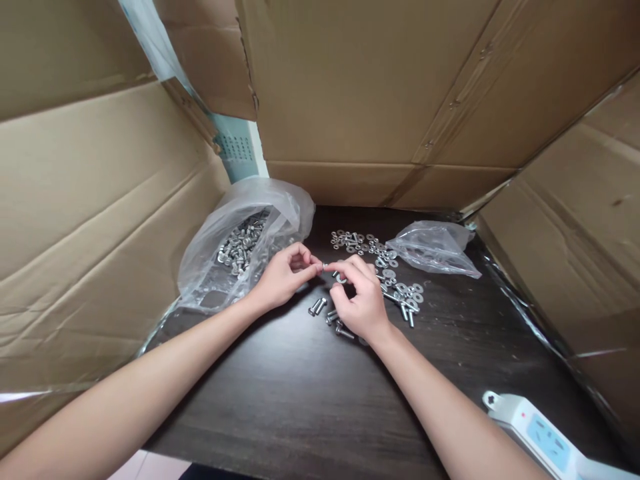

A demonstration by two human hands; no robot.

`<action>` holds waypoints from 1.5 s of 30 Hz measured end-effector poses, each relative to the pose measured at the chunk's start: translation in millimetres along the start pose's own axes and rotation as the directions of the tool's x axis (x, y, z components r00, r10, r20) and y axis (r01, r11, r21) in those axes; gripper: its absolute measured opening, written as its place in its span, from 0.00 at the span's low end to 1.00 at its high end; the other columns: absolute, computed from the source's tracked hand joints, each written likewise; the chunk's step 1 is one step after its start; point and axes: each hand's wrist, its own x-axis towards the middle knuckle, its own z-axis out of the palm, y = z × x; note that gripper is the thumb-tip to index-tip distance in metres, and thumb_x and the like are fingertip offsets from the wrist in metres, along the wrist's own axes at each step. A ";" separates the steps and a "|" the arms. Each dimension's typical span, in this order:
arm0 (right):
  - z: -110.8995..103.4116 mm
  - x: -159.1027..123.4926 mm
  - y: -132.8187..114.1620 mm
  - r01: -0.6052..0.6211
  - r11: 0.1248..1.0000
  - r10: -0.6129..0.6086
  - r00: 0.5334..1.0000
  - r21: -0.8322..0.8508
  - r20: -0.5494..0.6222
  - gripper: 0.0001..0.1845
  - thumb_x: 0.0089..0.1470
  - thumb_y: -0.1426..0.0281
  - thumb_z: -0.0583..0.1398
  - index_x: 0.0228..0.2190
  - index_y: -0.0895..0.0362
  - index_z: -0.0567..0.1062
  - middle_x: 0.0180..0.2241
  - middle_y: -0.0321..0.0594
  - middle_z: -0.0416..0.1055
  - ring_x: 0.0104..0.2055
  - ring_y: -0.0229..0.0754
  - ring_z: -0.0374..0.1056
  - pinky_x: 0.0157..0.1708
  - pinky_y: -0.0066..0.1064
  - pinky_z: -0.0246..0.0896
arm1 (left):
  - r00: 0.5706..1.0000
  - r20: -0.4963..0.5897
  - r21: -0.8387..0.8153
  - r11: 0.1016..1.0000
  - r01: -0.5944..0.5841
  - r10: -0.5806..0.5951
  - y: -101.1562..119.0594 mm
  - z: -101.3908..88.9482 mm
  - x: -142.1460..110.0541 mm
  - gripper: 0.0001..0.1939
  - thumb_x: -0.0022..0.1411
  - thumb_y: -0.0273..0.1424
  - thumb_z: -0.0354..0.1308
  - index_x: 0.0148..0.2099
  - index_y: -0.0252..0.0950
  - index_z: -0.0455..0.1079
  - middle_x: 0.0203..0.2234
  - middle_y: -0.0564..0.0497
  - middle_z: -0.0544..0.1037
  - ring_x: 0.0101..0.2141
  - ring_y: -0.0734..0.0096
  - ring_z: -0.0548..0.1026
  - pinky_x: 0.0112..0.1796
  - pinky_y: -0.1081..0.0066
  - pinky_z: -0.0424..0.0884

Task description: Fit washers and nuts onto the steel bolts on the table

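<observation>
My left hand [287, 275] is closed, with thumb and index finger pinching a small shiny metal fastener [325, 267]. Most of the fastener is hidden by the fingertips, so I cannot tell whether it is a bolt or a nut. The index fingertip of my right hand [361, 297] touches its other end, while the thumb stays apart from that finger. A pair of bolts [317, 307] lies on the table just below the hands. More bolts [344, 330] lie beside and partly under my right hand.
On the left, a clear plastic bag [200, 267] holds many metal fasteners [243, 247]. Loose nuts, washers and bolts [395, 277] spread right of my hands on the dark table [280, 400]. Behind them is a crumpled plastic bag [435, 247]. Cardboard walls [360, 87] surround the table; a power strip [543, 430] sits front right.
</observation>
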 end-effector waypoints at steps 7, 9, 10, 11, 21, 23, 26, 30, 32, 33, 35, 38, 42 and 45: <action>1.5 0.4 1.0 -0.040 0.999 0.039 0.998 -0.010 -0.050 0.16 0.53 0.78 0.55 0.38 0.55 0.81 0.32 0.38 0.70 0.34 0.43 0.68 0.40 0.39 0.60 | 1.000 -0.008 -0.006 1.000 -0.004 0.004 1.0 -0.1 0.1 0.17 0.57 0.32 0.68 0.33 0.37 0.60 0.32 0.52 0.81 0.32 0.73 0.77 0.39 0.70 0.73; 1.2 0.4 0.0 -0.020 1.000 0.021 0.996 0.014 -0.083 0.15 0.53 0.79 0.55 0.34 0.55 0.80 0.31 0.37 0.69 0.34 0.42 0.68 0.40 0.39 0.60 | 1.000 -0.011 -0.008 1.000 -0.004 0.003 1.1 -0.2 0.1 0.17 0.57 0.32 0.68 0.33 0.37 0.60 0.32 0.52 0.81 0.32 0.73 0.77 0.39 0.70 0.73; 1.2 0.3 -0.4 -0.026 0.999 0.027 0.996 0.022 -0.090 0.15 0.53 0.79 0.55 0.34 0.55 0.80 0.31 0.38 0.69 0.34 0.42 0.68 0.39 0.38 0.60 | 1.000 -0.011 -0.009 1.000 -0.001 0.001 1.1 -0.1 0.1 0.17 0.57 0.32 0.68 0.33 0.37 0.59 0.32 0.52 0.81 0.32 0.74 0.77 0.39 0.70 0.73; 1.3 0.3 -0.5 -0.040 0.999 0.042 0.995 0.026 -0.089 0.16 0.52 0.79 0.55 0.36 0.55 0.80 0.32 0.38 0.69 0.34 0.43 0.67 0.38 0.38 0.61 | 1.000 -0.010 -0.012 1.000 0.002 -0.003 1.1 -0.1 0.1 0.17 0.57 0.32 0.68 0.33 0.37 0.59 0.32 0.52 0.81 0.32 0.74 0.77 0.39 0.71 0.73; 1.8 0.4 -1.3 -0.033 0.990 0.042 0.997 0.134 -0.068 0.15 0.53 0.79 0.54 0.33 0.55 0.79 0.32 0.37 0.66 0.34 0.41 0.66 0.34 0.34 0.62 | 1.000 -0.018 -0.025 1.000 0.003 -0.003 1.4 -0.9 0.0 0.18 0.56 0.33 0.69 0.32 0.37 0.59 0.32 0.51 0.81 0.32 0.73 0.77 0.39 0.70 0.74; 1.0 1.0 -1.6 -0.053 0.990 0.063 0.995 0.134 -0.076 0.17 0.52 0.80 0.54 0.37 0.55 0.79 0.33 0.38 0.67 0.33 0.40 0.65 0.33 0.34 0.62 | 1.000 -0.019 -0.024 1.000 0.008 -0.009 1.6 -1.2 -0.1 0.18 0.55 0.33 0.69 0.32 0.37 0.59 0.32 0.51 0.81 0.31 0.74 0.77 0.39 0.70 0.74; 1.2 1.6 0.2 -0.115 0.988 0.121 0.991 0.105 -0.057 0.22 0.50 0.80 0.54 0.44 0.55 0.78 0.35 0.38 0.68 0.32 0.40 0.65 0.32 0.34 0.63 | 1.000 -0.015 -0.017 1.000 0.008 -0.008 2.5 -0.8 -0.5 0.18 0.56 0.33 0.69 0.32 0.37 0.59 0.32 0.52 0.81 0.31 0.74 0.77 0.39 0.70 0.74; 3.7 0.9 3.3 -0.160 0.985 0.160 0.987 0.072 0.005 0.17 0.52 0.78 0.55 0.40 0.54 0.80 0.36 0.39 0.69 0.34 0.41 0.66 0.34 0.35 0.63 | 1.000 -0.009 -0.016 1.000 0.012 -0.012 3.6 0.3 -1.0 0.18 0.56 0.33 0.69 0.32 0.37 0.59 0.32 0.52 0.81 0.31 0.74 0.77 0.39 0.70 0.74; 5.0 0.3 4.0 -0.170 0.985 0.169 0.985 0.039 0.037 0.12 0.53 0.77 0.56 0.32 0.54 0.80 0.35 0.39 0.68 0.36 0.42 0.67 0.37 0.37 0.63 | 1.000 -0.009 -0.012 1.000 0.015 -0.015 3.4 0.4 -0.9 0.19 0.56 0.34 0.69 0.32 0.37 0.59 0.32 0.51 0.81 0.31 0.73 0.77 0.39 0.69 0.74; 5.4 0.0 4.2 -0.173 0.985 0.172 0.984 0.016 0.048 0.11 0.54 0.77 0.56 0.28 0.54 0.79 0.34 0.39 0.68 0.36 0.43 0.68 0.39 0.38 0.63 | 1.000 -0.011 -0.008 1.000 0.016 -0.016 3.1 0.3 -0.7 0.18 0.56 0.34 0.69 0.32 0.37 0.59 0.32 0.51 0.81 0.31 0.73 0.77 0.39 0.69 0.74; 5.7 -0.3 4.3 -0.177 0.984 0.178 0.982 -0.030 0.055 0.12 0.54 0.76 0.57 0.23 0.54 0.76 0.32 0.38 0.67 0.37 0.44 0.68 0.42 0.40 0.61 | 1.000 -0.013 0.002 1.000 0.015 -0.015 2.4 0.0 -0.4 0.18 0.56 0.35 0.69 0.32 0.37 0.59 0.33 0.51 0.81 0.32 0.73 0.77 0.39 0.69 0.74; 5.7 -0.3 4.8 -0.196 0.980 0.197 0.980 -0.042 0.033 0.10 0.54 0.76 0.57 0.25 0.54 0.76 0.32 0.38 0.69 0.37 0.44 0.68 0.42 0.40 0.60 | 1.000 -0.009 0.004 1.000 0.011 -0.011 1.9 -0.4 -0.3 0.18 0.56 0.34 0.69 0.32 0.37 0.59 0.33 0.51 0.81 0.32 0.73 0.77 0.39 0.69 0.74; 5.8 0.1 5.3 -0.215 0.977 0.215 0.976 0.007 0.030 0.12 0.51 0.77 0.57 0.33 0.54 0.78 0.36 0.39 0.72 0.38 0.44 0.69 0.38 0.37 0.61 | 1.000 0.001 0.002 1.000 0.014 -0.014 2.4 -0.3 -1.0 0.19 0.56 0.35 0.69 0.32 0.37 0.59 0.33 0.51 0.81 0.32 0.72 0.78 0.40 0.69 0.75; 4.9 0.0 3.5 -0.196 0.980 0.195 0.980 0.040 0.024 0.16 0.52 0.78 0.56 0.39 0.55 0.79 0.37 0.41 0.72 0.39 0.45 0.69 0.37 0.37 0.62 | 1.000 0.003 -0.001 1.000 0.018 -0.018 2.1 -0.3 -1.4 0.19 0.57 0.35 0.69 0.33 0.37 0.58 0.33 0.51 0.81 0.32 0.72 0.78 0.40 0.68 0.75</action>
